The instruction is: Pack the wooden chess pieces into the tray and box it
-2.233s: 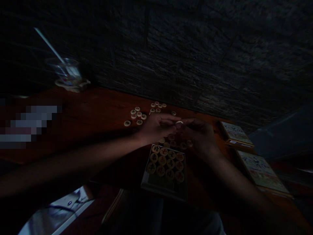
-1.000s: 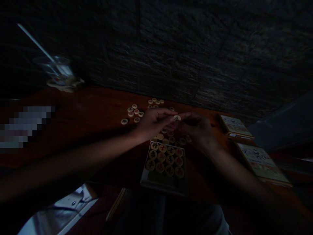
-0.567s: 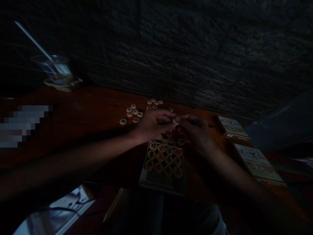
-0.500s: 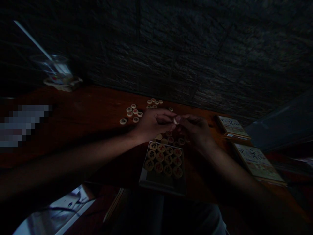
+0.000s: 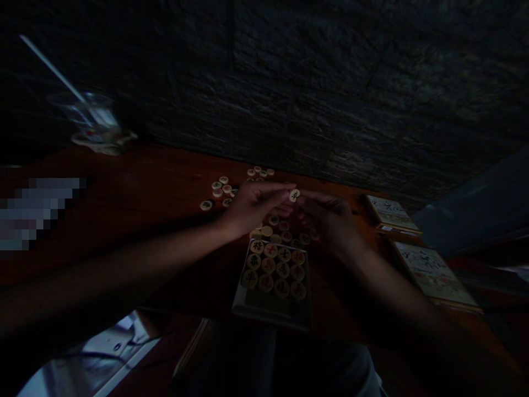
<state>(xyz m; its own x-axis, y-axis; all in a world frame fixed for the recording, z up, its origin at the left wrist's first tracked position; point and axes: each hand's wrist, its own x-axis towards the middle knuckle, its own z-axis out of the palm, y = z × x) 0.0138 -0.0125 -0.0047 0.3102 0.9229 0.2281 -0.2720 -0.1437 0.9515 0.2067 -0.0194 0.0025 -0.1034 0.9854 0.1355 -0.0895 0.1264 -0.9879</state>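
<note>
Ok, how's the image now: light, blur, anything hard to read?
Head view: very dim, the wall near black at upper left; head view: the cup looks soft and stretched; head view: a patch at left is pixelated; head view: the piece at the fingers shows its dark character, but the lowest pieces in the box look murky.

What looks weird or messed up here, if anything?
One pale xiangqi piece just beyond the box seems to lie blank side up. That looks odd because the twelve xiangqi pieces inside show characters. Nothing looks clearly spilled or broken, though it's dark.
</note>
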